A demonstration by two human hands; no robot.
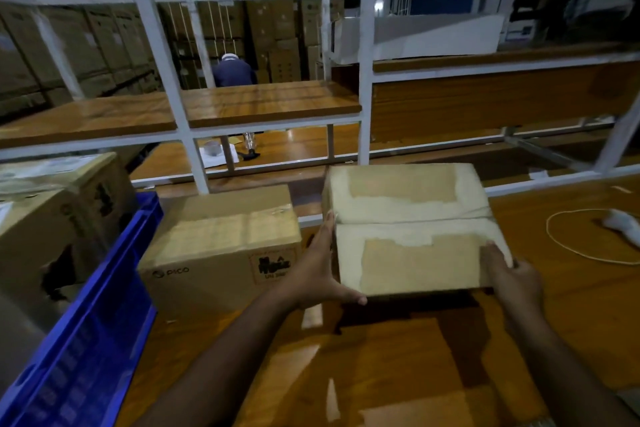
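Box: a worn cardboard box (412, 229), flaps closed, patches of its top skin torn pale, held between the two hands, with the wooden table (571, 305) below it.
Box position: its near edge is clear of the table, with a dark shadow under it; whether the far edge rests on anything cannot be told.
Left hand: the left hand (318, 270) lies flat against the box's left side, fingers straight and pointing away from the person, thumb stretched along the near lower edge.
Right hand: the right hand (512, 277) grasps the near right corner, fingertips curled onto the top face.
Left of the left fingers: a sealed PICO carton (221, 246) stands just beside them on the table.
Further left: a blue crate (93, 322), then a larger carton (52, 218) beyond it.
Right of the right fingers: a loop of white cable (571, 243) lies on the table, well apart, ending at a white device (623, 224).
Beyond the fingertips: a white rack frame (367, 80) with a wooden shelf board (270, 100).
Behind the rack: a clear bottle (249, 140), a tape roll (212, 148), and a person (232, 71) among stacked cartons.
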